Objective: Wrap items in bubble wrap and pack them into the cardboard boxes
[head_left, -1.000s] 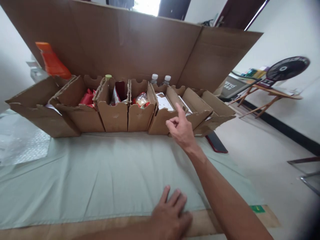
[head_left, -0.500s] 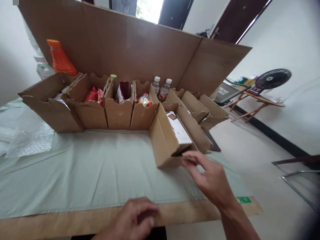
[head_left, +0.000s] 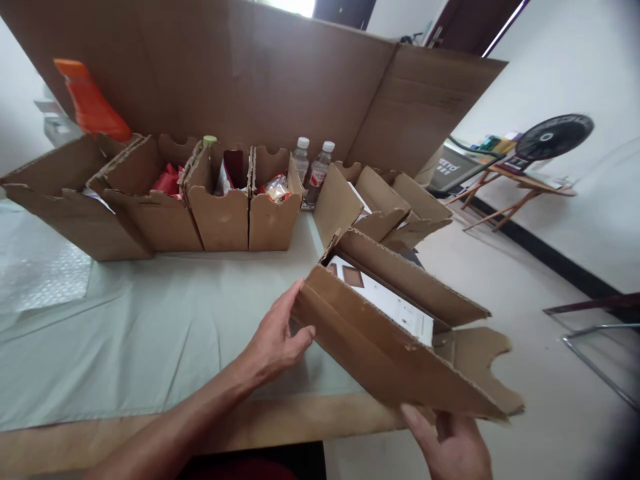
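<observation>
A long open-topped cardboard box (head_left: 370, 347) lies tilted across the right front of the table, its near end reaching past the table edge. Inside it is a white carton (head_left: 385, 300) with brown square pictures. My left hand (head_left: 275, 337) grips the box at its far left corner, fingertips on the end and thumb against the side. Below the near right end, my right hand (head_left: 453, 443) holds the box from underneath; part of its fingers is hidden by the cardboard.
Several cardboard bins (head_left: 220, 220) with packets stand in a row at the back, and more bins (head_left: 383, 207) stand right. Two bottles (head_left: 317, 173) stand between them. An orange bottle (head_left: 93, 103) is far left, bubble wrap (head_left: 45, 273) below it. A fan (head_left: 555, 140) stands beyond.
The box with the white carton has been pulled out of the right row toward me and turned. My left hand rose from the table edge to its corner; my right hand moved nearer, under its end.
</observation>
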Available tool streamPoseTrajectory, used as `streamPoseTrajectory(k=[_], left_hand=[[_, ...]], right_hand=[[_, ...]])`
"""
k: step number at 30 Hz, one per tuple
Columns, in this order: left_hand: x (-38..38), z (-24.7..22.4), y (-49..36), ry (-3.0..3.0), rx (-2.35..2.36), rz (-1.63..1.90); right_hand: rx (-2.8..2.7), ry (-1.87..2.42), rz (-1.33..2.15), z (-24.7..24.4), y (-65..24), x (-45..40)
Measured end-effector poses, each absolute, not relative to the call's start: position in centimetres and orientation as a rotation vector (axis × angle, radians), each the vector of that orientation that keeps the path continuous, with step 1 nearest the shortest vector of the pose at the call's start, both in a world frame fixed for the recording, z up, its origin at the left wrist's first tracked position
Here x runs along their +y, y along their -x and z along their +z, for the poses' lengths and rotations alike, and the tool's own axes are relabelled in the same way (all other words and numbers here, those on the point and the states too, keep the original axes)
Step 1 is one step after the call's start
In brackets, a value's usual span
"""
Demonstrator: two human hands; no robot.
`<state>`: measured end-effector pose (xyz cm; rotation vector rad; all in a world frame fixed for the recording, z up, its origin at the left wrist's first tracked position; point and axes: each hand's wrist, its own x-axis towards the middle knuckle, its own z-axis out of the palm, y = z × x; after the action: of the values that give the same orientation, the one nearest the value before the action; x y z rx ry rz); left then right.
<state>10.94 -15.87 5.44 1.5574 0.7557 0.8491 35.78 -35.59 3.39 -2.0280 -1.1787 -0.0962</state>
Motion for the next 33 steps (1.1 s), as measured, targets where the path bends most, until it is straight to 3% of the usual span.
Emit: streamPoseTrajectory(k=[8, 13, 21, 33], left_hand=[[-16.1, 5.5, -5.4, -1.376, 1.1, 1.251], [-12.7, 5.3, -5.3, -1.449, 1.108, 1.184], [-12.6, 1.0, -5.9, -1.456, 1.324, 1.075], [-12.1, 0.8, -6.7, -1.096, 1.215, 1.217]], right_hand=[[-1.43, 1.667, 0.155, 7.5, -31.5, -23.2], [-1.323, 1.572, 0.33, 6.1, -32.0, -15.8], [-1.286, 1.682, 0.368, 1.8, -33.5, -16.1], [-1.29, 1.743, 0.344, 0.4, -34.4, -15.6]])
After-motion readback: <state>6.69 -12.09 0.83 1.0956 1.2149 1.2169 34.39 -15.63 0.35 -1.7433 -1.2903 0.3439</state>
